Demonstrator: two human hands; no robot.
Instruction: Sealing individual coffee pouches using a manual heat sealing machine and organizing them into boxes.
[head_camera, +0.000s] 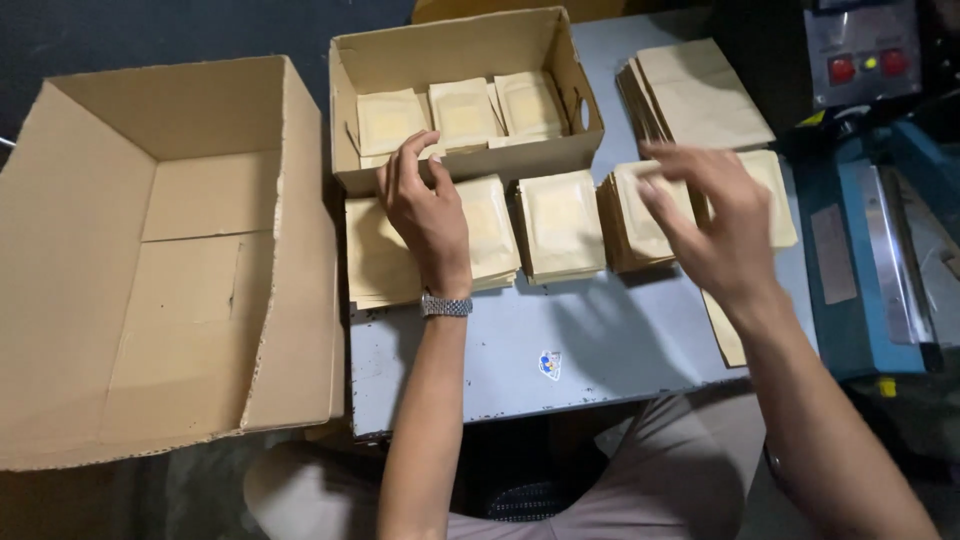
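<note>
Resting on the paper pouch stack (480, 225) by the table's (600, 350) far left edge, the left hand (428, 205) is curling its fingers loosely against the small box's (455, 165) front wall — gripping nothing clearly. The right hand (715, 225) is hovering, fingers spread and empty, just over the right-hand pouch stack (640, 215) — nearer that pile, whose long side is running away from the person. A large empty carton (170, 260) is sitting off the left edge.

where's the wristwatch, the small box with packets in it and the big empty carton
wristwatch (446, 305), head view, metal band
small box (455, 168), head view, front wall
big carton (190, 330), head view, inner floor
</note>
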